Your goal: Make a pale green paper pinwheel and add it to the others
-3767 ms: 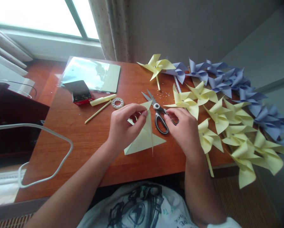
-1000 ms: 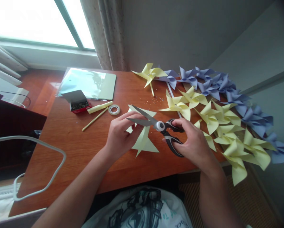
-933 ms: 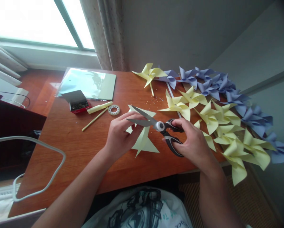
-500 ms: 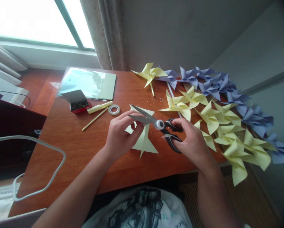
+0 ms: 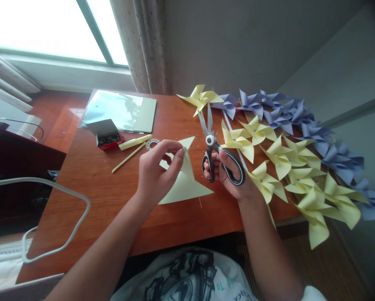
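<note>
My left hand (image 5: 156, 173) pinches a folded pale yellow paper sheet (image 5: 186, 186) just above the wooden table (image 5: 112, 196), near its front edge. My right hand (image 5: 229, 177) grips black-handled scissors (image 5: 212, 146) through the loops. The blades point up and away from me, slightly apart, to the right of the paper and not touching it.
Several yellow pinwheels (image 5: 284, 167) and purple pinwheels (image 5: 300, 117) crowd the table's right side. At the back left lie a shiny green sheet (image 5: 121, 110), a red box of pins (image 5: 107, 136), a tape roll (image 5: 152, 144) and yellow sticks (image 5: 129, 150). A white cable (image 5: 65, 242) hangs at the left.
The scissors have swung from lying across the paper, blades pointing left, to pointing away from me, clear of the sheet. My left hand has turned the paper, showing a wider triangle.
</note>
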Demonstrator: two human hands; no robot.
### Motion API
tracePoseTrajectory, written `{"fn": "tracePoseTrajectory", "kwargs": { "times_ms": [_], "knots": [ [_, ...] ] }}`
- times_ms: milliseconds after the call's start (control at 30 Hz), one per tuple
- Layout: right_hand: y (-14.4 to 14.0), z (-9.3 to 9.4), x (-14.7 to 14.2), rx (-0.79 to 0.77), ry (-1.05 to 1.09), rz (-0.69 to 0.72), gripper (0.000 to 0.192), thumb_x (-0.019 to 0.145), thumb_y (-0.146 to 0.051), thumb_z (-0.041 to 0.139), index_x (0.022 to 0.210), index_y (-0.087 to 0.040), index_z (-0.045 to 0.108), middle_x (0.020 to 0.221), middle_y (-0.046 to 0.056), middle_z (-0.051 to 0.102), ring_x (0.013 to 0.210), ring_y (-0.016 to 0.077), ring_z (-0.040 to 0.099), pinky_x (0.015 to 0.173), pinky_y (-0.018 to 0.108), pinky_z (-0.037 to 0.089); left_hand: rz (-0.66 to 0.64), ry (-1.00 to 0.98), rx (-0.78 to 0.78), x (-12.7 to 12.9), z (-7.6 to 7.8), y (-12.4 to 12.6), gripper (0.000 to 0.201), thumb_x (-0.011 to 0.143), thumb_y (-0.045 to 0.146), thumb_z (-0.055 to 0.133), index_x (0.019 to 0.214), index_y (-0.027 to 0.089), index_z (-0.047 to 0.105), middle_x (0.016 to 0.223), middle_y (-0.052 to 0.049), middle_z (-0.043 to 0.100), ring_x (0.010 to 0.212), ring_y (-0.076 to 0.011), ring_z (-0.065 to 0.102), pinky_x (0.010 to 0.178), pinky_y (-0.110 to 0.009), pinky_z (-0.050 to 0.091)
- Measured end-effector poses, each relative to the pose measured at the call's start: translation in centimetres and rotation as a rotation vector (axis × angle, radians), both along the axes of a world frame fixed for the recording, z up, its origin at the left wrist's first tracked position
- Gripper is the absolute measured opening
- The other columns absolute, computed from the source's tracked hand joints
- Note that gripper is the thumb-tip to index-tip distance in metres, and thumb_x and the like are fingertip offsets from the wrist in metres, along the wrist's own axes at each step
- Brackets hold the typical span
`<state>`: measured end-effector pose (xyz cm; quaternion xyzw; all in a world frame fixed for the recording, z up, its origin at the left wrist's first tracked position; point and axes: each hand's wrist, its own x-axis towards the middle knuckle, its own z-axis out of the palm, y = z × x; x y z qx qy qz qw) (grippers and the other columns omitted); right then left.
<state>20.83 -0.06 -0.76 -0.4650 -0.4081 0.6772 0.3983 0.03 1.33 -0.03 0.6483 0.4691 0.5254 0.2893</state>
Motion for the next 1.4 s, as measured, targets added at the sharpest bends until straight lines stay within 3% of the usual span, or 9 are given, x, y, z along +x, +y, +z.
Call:
{"fn": "tracePoseTrajectory", "kwargs": {
  "times_ms": [200,333,567,900,1100,1400],
  "knots": [
    [-0.5,-0.8,0.4,-0.010,0.054,-0.051,0.036,0.092,-0.056,0.065,0.092,-0.020,0.066,0.087,0.003,0.069,0.069,0.0149,0.065,0.061,0.028,0.052,-0.040,-0.018,-0.020,0.2,0.3,-0.3,0.005,0.090,0.021,0.068,0.093,0.018,0.069,0.082,-0.003,0.070,0.072,-0.0128,0.064,0.061,-0.022,0.050],
    [-1.1,-0.3,0.5,0.037,-0.085,-0.093,0.035,0.090,-0.054,0.069,0.083,-0.020,0.064,0.080,0.002,0.066,0.070,0.0143,0.061,0.064,0.027,0.048,-0.076,0.005,-0.041,0.2,0.2,-0.3,0.009,0.088,0.021,0.071,0.097,0.017,0.071,0.082,-0.002,0.071,0.071,-0.0117,0.063,0.062,-0.022,0.049],
    [-1.8,0.4,0.5,0.061,-0.251,-0.122,0.042,0.084,-0.060,0.072,0.083,-0.020,0.062,0.075,0.001,0.063,0.071,0.0145,0.056,0.067,0.027,0.045,-0.102,0.051,-0.041,0.2,-0.2,0.0,0.004,0.086,0.019,0.073,0.083,0.016,0.071,0.076,-0.001,0.071,0.067,-0.0109,0.061,0.063,-0.023,0.048],
    [-2.5,0.1,0.5,0.057,-0.268,-0.207,0.042,0.069,-0.048,0.088,0.090,-0.020,0.064,0.085,0.000,0.065,0.074,0.0137,0.058,0.071,0.027,0.052,-0.104,-0.055,-0.155,0.3,-0.1,0.1,0.012,0.081,0.021,0.080,0.077,0.016,0.069,0.073,0.001,0.069,0.063,-0.0101,0.057,0.061,-0.023,0.047],
    [-2.3,-0.2,-0.4,0.199,-0.297,-0.214,0.048,0.062,-0.031,0.093,0.098,-0.023,0.063,0.100,0.002,0.070,0.092,0.0190,0.065,0.085,0.033,0.053,-0.224,-0.056,-0.129,0.2,-0.1,0.3,0.013,0.080,0.023,0.081,0.076,0.017,0.071,0.082,-0.003,0.074,0.072,-0.0130,0.062,0.064,-0.025,0.045],
    [-1.9,0.7,-2.7,0.273,-0.275,-0.261,0.037,0.063,-0.023,0.090,0.088,-0.021,0.061,0.084,-0.001,0.067,0.075,0.0144,0.062,0.074,0.029,0.053,-0.355,-0.082,-0.302,0.3,-0.1,0.2,0.018,0.080,0.029,0.082,0.075,0.016,0.071,0.069,0.000,0.069,0.061,-0.0101,0.052,0.056,-0.024,0.040]
  ]
}}
